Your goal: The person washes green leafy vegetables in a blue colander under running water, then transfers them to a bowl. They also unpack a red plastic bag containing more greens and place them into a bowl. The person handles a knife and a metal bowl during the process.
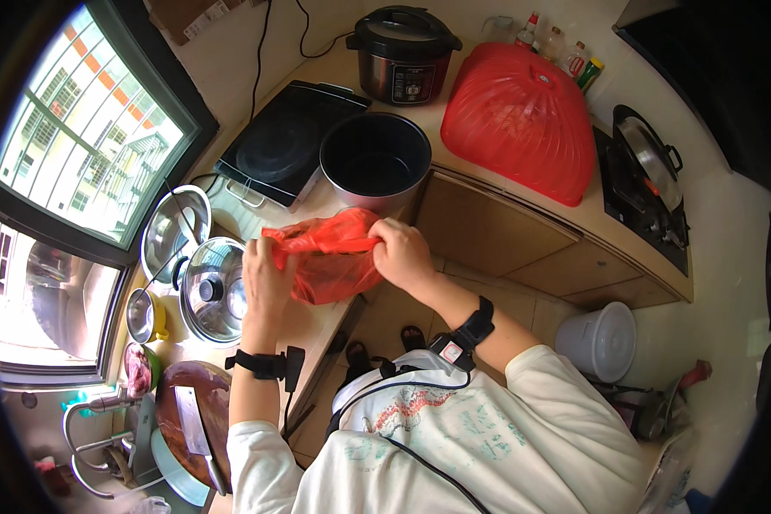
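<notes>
A thin red plastic bag (pixel 337 276) is stretched between my two hands above the counter's front edge. My left hand (pixel 266 273) grips its left side, and my right hand (pixel 401 254) grips the upper right edge. Something darker shows faintly through the film, but I cannot tell what. Just beyond the bag stands a black-lined inner cooking pot (pixel 376 157), with no contents visible. Left of my left hand is a pan with a glass lid (pixel 215 289).
Behind are an induction cooktop (pixel 276 141), an electric pressure cooker (pixel 408 58) and a red food cover (pixel 517 119). A metal bowl (pixel 177 234) stands by the window. At lower left, a cleaver (pixel 193 421) lies on a round wooden chopping board (pixel 167 379). A white bucket (pixel 597 344) is at right.
</notes>
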`<state>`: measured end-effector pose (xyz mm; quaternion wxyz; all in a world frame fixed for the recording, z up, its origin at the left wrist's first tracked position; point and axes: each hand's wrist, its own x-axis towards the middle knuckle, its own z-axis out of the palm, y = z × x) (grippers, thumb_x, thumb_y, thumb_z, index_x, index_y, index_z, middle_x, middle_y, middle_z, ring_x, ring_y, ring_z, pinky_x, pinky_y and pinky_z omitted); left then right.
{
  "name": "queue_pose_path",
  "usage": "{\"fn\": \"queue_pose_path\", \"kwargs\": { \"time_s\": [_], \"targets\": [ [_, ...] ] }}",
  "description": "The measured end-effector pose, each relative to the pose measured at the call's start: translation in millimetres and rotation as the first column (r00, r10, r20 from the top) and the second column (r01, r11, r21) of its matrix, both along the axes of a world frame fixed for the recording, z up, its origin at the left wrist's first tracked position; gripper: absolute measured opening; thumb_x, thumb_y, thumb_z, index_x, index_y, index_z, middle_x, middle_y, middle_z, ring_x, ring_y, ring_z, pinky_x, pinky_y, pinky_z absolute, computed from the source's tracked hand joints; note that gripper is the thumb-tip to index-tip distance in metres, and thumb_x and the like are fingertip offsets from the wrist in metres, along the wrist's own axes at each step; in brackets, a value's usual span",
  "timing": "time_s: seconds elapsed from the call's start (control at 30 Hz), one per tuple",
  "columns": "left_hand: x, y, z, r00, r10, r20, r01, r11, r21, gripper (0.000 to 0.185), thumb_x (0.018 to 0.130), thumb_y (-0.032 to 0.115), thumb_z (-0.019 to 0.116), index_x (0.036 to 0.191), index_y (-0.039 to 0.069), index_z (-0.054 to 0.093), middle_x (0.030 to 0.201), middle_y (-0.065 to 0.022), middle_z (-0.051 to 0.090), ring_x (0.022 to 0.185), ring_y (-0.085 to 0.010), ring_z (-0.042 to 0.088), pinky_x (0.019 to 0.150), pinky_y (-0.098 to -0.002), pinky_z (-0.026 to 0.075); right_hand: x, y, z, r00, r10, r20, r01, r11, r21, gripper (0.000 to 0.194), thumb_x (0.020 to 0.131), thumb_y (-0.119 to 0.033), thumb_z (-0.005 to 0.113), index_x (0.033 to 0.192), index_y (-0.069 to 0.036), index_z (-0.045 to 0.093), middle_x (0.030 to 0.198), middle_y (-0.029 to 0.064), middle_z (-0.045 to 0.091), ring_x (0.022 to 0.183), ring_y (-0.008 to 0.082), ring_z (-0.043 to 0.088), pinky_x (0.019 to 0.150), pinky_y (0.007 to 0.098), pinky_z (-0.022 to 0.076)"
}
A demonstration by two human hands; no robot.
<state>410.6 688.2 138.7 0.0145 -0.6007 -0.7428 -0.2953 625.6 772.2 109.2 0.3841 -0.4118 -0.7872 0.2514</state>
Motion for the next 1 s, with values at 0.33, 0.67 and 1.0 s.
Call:
{"fn": "queue_pose_path", "kwargs": {
  "time_s": [0.33, 0.67, 1.0],
  "targets": [
    [-12, 7, 13, 0.810, -0.128, 0.573, -0.025, 0.967, 0.252, 0.024, 0.086, 0.002, 0.040, 0.107, -0.001, 0.052, 0.103, -0.0171, 0.059, 0.096, -0.0258, 0.057, 0.087, -0.0303, 0.042, 25, -8, 32, 0.953, 0.102, -0.285, -0.129, 0.988, -0.080, 0.018, 0.073, -0.015, 0.063, 0.069, -0.002, 0.052, 0.090, 0.0086, 0.050, 0.086, 0.0207, 0.048, 0.077, 0.0323, 0.0404],
    [8, -11, 35, 0.973, -0.082, 0.217, 0.033, 0.975, 0.220, 0.043, 0.086, 0.010, 0.054, 0.125, 0.001, 0.041, 0.134, -0.0209, 0.037, 0.120, -0.0355, 0.041, 0.099, -0.0390, 0.032, 46, -28, 69, 0.765, 0.482, -0.428, -0.587, 0.794, -0.156, 0.027, 0.073, -0.010, 0.065, 0.058, -0.004, 0.044, 0.066, 0.0049, 0.052, 0.063, 0.0141, 0.049, 0.058, 0.0272, 0.0383],
    [42, -8, 4, 0.924, -0.360, 0.128, 0.374, 0.922, -0.101, 0.026, 0.074, 0.004, 0.064, 0.099, 0.003, 0.059, 0.089, -0.0162, 0.060, 0.083, -0.0357, 0.058, 0.071, -0.0398, 0.047, 55, -44, 88, 0.799, 0.601, 0.021, -0.564, 0.762, -0.317, 0.027, 0.072, -0.011, 0.061, 0.049, 0.000, 0.053, 0.066, 0.0084, 0.059, 0.056, 0.0207, 0.055, 0.052, 0.0320, 0.0414]
  ]
}}
